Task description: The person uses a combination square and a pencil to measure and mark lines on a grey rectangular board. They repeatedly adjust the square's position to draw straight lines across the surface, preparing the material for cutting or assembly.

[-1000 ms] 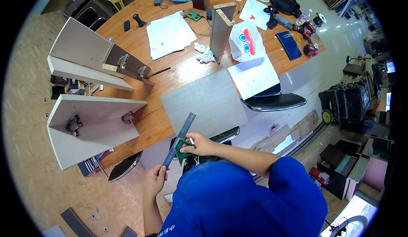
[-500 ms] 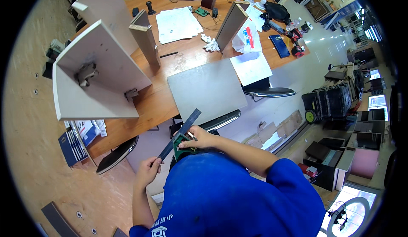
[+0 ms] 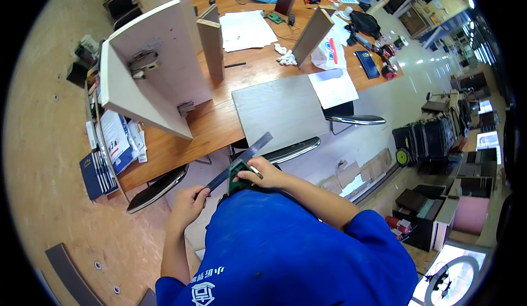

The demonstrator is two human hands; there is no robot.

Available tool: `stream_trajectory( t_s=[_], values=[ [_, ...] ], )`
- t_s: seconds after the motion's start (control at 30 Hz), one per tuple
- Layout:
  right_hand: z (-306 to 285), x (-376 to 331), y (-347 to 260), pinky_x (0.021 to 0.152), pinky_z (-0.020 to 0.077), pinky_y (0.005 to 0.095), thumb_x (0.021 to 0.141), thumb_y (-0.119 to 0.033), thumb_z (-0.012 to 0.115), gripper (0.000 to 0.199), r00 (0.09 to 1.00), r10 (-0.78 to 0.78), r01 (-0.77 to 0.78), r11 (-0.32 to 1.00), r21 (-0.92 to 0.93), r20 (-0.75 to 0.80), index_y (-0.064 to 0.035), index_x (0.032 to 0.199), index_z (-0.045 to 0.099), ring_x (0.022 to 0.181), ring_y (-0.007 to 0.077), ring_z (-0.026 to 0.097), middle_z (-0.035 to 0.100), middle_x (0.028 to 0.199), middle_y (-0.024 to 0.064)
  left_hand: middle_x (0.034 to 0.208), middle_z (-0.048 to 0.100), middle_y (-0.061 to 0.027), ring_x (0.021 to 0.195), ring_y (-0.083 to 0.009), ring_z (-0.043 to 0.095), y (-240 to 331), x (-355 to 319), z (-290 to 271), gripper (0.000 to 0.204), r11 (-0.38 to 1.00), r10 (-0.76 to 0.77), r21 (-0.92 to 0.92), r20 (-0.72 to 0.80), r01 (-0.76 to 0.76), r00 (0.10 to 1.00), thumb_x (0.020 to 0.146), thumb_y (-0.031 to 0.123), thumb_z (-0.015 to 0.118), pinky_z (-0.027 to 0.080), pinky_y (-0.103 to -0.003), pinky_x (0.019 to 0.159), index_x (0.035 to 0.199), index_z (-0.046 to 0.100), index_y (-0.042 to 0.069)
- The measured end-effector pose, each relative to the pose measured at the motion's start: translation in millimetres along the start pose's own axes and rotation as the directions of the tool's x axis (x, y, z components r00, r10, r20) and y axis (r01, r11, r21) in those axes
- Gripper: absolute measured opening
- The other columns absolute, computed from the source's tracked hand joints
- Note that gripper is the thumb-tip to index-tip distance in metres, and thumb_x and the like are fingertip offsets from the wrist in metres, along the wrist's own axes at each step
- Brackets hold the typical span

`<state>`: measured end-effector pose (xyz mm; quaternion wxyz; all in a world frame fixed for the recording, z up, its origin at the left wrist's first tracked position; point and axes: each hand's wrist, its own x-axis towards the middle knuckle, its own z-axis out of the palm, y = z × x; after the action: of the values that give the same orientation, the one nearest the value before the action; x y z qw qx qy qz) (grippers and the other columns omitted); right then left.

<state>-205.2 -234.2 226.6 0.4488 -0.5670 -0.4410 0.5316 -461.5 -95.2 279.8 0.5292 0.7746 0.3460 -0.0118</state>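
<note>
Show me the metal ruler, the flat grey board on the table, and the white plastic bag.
metal ruler [image 3: 248, 153], head view, middle of the blade
flat grey board [image 3: 280, 111], head view, centre of its top face
white plastic bag [image 3: 328, 53], head view, its printed front

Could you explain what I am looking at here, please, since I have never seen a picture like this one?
There is no machine: a person in a blue shirt works with bare hands, and a wide fisheye camera on their head looks down, so straight edges bend near the rim. The left hand holds the lower end of a grey metal square; the right hand grips it near its green stock. Ahead is a wooden table bearing a flat grey panel, an upright pale board assembly with metal fittings, paper sheets and small clutter. Chairs stand at the table's edge.
</note>
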Motion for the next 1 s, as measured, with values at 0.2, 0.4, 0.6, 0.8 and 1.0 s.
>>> stream_trajectory(
  t_s=[0.2, 0.4, 0.6, 0.8, 1.0],
  values=[
    [18, -5, -29, 0.055, 0.0428, 0.0258, 0.088, -0.014, 0.079, 0.016, 0.98, 0.161, -0.185, 0.954, -0.237, -0.117, -0.0016, 0.089, 0.068, 0.063, 0.0069, 0.056, 0.061, 0.069, -0.0025, 0.084, 0.071, -0.019, 0.072, -0.0401, 0.066, -17, 6, 2, 0.023, 0.952, 0.304, 0.047, -0.059, -0.302, 0.951, 0.097, 0.027, 0.063, 0.053, -0.045, 0.066, 0.096, 0.076, 0.007],
    [2, -32, 20, 0.074, 0.0631, 0.0445, 0.093, -0.014, 0.074, 0.029, 0.961, 0.269, -0.204, 0.845, 0.495, -0.064, 0.0011, 0.108, 0.054, 0.083, 0.0256, 0.07, 0.068, 0.092, 0.0145, 0.078, 0.07, -0.0188, 0.072, -0.0394, 0.067, 6, -8, 8, 0.03, 0.976, 0.215, 0.049, -0.019, -0.214, 0.976, 0.096, 0.032, 0.062, 0.053, -0.047, 0.068, 0.088, 0.074, 0.005],
    [-63, -19, 13, 0.07, 0.0615, 0.0408, 0.102, -0.022, 0.063, 0.026, 0.934, 0.252, -0.338, 0.851, 0.401, 0.253, 0.0024, 0.11, 0.06, 0.079, 0.0277, 0.072, 0.07, 0.097, 0.0166, 0.077, 0.07, -0.0192, 0.071, -0.039, 0.067, 20, 8, 60, 0.031, 0.988, 0.156, 0.013, -0.148, -0.156, 0.977, 0.098, 0.031, 0.062, 0.052, -0.047, 0.069, 0.089, 0.074, 0.004],
    [-110, -28, 8, 0.065, 0.0604, 0.0326, 0.101, -0.019, 0.065, 0.024, 0.908, 0.279, -0.337, 0.929, 0.152, 0.313, 0.0042, 0.104, 0.062, 0.07, 0.0238, 0.072, 0.071, 0.082, 0.0154, 0.076, 0.069, -0.0213, 0.07, -0.0383, 0.067, 67, 32, 121, 0.031, 0.988, 0.137, -0.038, -0.262, -0.152, 0.955, 0.1, 0.028, 0.06, 0.052, -0.046, 0.068, 0.092, 0.073, 0.001],
    [-163, -46, 9, 0.065, 0.0613, 0.0333, 0.102, -0.019, 0.063, 0.025, 0.89, 0.24, -0.397, 0.826, 0.399, 0.388, 0.006, 0.105, 0.064, 0.073, 0.0231, 0.072, 0.071, 0.085, 0.0148, 0.072, 0.069, -0.0201, 0.065, -0.0353, 0.068, 111, 52, 163, 0.03, 0.987, 0.052, -0.131, -0.278, -0.092, 0.959, 0.101, 0.025, 0.06, 0.051, -0.044, 0.064, 0.092, 0.069, -0.002]
  ],
)
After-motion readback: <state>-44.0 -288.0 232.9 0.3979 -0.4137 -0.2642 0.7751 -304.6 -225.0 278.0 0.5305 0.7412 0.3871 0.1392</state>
